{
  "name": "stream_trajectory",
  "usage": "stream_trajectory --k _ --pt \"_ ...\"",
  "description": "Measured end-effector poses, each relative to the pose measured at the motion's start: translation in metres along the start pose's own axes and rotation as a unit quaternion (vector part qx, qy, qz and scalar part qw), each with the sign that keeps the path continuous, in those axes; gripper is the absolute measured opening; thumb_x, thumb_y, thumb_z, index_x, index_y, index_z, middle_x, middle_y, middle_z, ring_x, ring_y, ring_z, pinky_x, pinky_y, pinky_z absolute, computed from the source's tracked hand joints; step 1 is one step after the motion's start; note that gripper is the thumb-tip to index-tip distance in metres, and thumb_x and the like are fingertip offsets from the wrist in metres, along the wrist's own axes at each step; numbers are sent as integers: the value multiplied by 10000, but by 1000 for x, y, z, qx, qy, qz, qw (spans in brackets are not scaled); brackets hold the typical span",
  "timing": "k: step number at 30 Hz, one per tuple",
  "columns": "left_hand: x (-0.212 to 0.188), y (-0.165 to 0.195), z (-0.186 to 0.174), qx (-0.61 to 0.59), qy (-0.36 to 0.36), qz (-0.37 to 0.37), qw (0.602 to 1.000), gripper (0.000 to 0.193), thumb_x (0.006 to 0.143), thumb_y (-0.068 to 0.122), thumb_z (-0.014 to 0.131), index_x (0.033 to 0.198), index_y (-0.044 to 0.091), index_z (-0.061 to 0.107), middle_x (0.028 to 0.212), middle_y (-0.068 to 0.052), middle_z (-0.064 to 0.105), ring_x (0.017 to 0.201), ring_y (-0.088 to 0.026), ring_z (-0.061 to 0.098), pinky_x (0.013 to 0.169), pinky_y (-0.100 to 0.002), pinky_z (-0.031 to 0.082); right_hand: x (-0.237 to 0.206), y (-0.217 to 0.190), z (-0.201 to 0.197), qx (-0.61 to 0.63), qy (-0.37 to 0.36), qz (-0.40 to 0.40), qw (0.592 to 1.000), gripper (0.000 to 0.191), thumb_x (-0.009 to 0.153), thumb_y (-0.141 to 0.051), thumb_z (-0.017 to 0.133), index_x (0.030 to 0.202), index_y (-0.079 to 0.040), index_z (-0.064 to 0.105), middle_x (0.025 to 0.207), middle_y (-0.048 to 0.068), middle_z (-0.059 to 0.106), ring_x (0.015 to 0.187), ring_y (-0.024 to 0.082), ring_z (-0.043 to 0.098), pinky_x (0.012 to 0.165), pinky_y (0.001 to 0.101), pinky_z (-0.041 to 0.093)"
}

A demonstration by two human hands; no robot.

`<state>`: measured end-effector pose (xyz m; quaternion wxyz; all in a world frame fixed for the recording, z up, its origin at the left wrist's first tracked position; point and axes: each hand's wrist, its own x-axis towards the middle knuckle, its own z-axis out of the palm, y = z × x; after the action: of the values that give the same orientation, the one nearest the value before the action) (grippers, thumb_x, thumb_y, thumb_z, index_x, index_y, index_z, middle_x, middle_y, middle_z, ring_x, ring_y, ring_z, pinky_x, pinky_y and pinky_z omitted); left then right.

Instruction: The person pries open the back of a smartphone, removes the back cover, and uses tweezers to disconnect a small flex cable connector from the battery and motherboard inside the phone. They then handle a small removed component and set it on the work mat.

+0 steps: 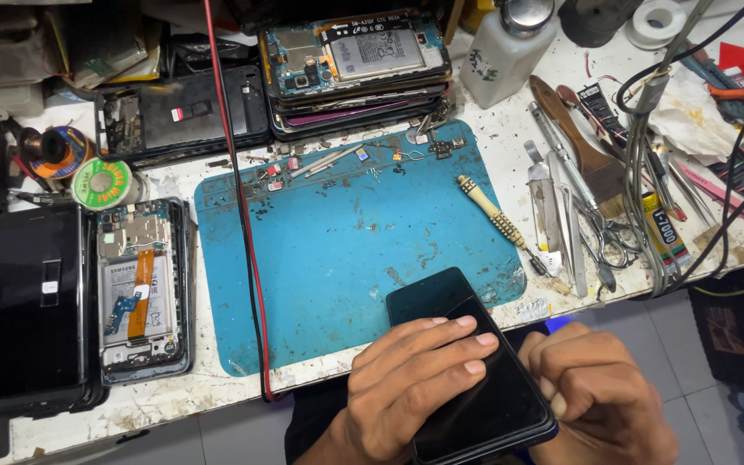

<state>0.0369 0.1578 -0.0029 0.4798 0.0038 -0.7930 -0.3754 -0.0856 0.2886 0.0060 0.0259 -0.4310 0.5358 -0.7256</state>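
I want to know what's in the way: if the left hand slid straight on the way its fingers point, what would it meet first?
The left hand points right across the black phone, so it would probably meet the right hand first.
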Motion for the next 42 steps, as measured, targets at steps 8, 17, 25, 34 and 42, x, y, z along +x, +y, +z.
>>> stream_trajectory --k 8,17,25,34,42 --pt "-2 0 -2 1 -17 3 1000 157 1065 59 624 1207 -3 604 1233 -201 742 1199 -363 755 1020 -494 640 19 5 -21 -2 -151 -68 986 389 564 71 790 685 -55 442 819 87 580 716 173 561 637 325 524" --pt "11 2 -7 43 -44 19 998 287 994 48 668 1269 -9 611 1265 -193 732 1221 -364 746 1047 -470 639 35 -14 -32 -230 -168 -157 946 327 571 153 716 793 16 519 809 147 581 615 195 605 612 314 511" --pt "41 -24 -13 -19 -209 -93 973 847 632 -106 650 1459 35 535 1515 -179 559 1415 -390 561 1195 -459 480 34 -8 -48 -415 -82 -130 897 372 724 221 710 1001 0 595 970 111 635 843 216 675 748 300 543" --pt "34 -21 -9 21 -214 -100 971 846 651 -133 657 1468 26 500 1485 -192 556 1416 -394 526 1189 -457 453 49 -5 -27 -389 -61 -197 898 403 516 122 769 869 25 601 872 144 626 836 290 597 703 428 523" --pt "34 -22 -9 32 -227 -93 969 848 674 -122 666 1486 19 470 1491 -220 538 1414 -405 513 1207 -470 422 47 3 -37 -338 -122 -280 890 357 565 96 797 864 3 627 864 110 654 798 244 592 643 387 520"
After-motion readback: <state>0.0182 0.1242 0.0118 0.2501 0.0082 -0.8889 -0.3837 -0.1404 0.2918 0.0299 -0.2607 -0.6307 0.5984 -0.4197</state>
